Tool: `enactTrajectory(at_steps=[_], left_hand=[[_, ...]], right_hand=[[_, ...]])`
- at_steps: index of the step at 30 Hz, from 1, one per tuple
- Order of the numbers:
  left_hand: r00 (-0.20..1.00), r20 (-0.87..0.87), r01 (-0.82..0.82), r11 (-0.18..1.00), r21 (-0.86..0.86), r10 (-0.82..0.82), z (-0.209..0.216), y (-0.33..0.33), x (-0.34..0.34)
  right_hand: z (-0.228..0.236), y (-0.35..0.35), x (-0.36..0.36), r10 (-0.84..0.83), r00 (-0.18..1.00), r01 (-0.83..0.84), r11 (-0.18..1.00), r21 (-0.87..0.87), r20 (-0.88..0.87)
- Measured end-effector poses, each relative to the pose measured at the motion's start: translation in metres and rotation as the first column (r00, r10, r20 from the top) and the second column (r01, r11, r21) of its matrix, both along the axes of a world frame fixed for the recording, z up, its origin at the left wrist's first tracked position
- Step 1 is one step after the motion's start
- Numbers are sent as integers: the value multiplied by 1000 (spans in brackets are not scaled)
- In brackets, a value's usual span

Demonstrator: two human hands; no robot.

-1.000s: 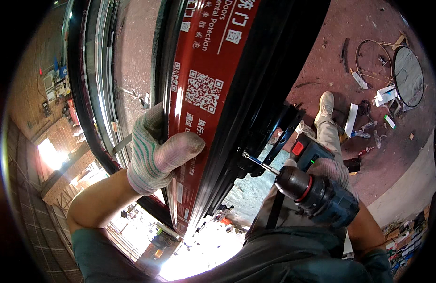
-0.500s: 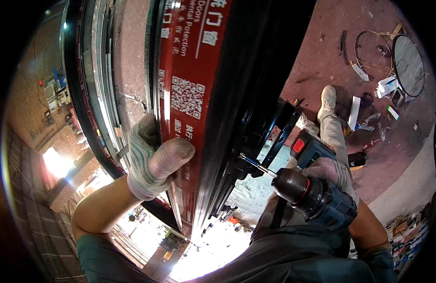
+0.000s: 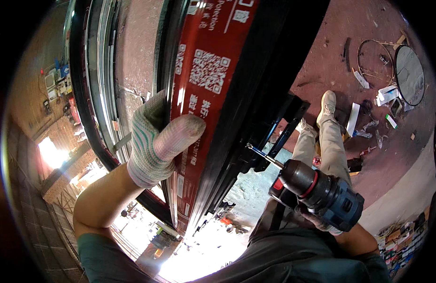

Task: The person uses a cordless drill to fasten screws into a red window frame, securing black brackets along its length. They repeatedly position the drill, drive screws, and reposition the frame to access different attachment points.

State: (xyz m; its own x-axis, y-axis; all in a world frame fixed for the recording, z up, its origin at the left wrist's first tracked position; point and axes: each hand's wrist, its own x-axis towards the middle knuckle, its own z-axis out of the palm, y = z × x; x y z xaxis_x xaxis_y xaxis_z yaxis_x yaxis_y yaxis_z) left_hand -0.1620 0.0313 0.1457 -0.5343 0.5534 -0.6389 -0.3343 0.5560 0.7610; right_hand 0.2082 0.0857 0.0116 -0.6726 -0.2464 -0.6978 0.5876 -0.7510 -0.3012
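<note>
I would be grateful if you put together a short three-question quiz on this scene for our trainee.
1. Multiple choice: what is the main colour of the printed strip on the long dark frame, where the thumb of the left hand rests? A) blue B) red C) yellow
2. True or false: the right hand holds a power drill fitted with a slender bit.
3. Fill in the blank: the round, dark-rimmed panel appears toward the ____ side of the picture.

Key: 1. B; 2. true; 3. right
</note>
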Motion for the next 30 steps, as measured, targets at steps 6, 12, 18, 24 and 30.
enactTrajectory(at_steps=[6,12,18,24,30], left_hand=[[1000,14,-13,999,-49,14,4,9,3],[994,-105,7,1000,-2,-8,-5,2,4],[967,-236,94,995,-30,-99,1,3,6],[903,-419,86,995,-47,-98,3,3,15],[785,-617,77,997,16,-51,3,1,20]], right_hand=[[-5,-20,5,64,998,-63,975,213,5],[5,-16,-15,-71,997,62,963,262,23],[-9,-26,-3,115,991,-76,902,424,-66],[-49,-24,10,-502,713,689,376,-619,489],[-36,-35,-30,-627,769,612,666,-426,124]])
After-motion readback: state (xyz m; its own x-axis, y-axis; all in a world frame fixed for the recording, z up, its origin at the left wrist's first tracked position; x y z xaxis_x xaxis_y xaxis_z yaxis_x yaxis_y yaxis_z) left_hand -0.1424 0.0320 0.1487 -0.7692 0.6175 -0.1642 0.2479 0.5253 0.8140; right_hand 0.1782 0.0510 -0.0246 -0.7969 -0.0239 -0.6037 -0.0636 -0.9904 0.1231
